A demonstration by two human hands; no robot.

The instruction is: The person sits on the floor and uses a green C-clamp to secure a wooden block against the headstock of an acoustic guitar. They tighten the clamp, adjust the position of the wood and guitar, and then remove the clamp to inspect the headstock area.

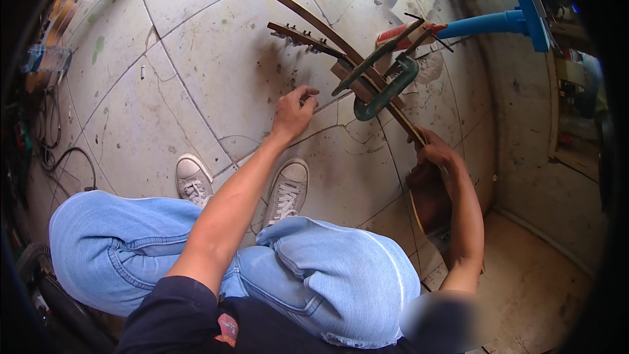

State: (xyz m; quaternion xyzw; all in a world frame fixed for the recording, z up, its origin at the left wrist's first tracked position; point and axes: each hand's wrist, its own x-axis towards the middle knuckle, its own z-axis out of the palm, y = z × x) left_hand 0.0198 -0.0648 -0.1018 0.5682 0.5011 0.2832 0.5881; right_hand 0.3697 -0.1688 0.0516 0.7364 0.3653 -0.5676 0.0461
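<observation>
right hand [434, 147] closed round neck of guitar [430, 202], near body; guitar slanting along person's right side, headstock pointing far-left over tiled floor [196, 52]. left hand [293, 115] half open, fingers loosely bent, no object seen in grip, near headstock. green c-clamp [397, 95] on neck, wooden strip [310, 18] beside headstock. red container [391, 34] behind clamp, markings unreadable. reddish print [227, 330] on dark shirt [171, 316], too small to make out.
</observation>
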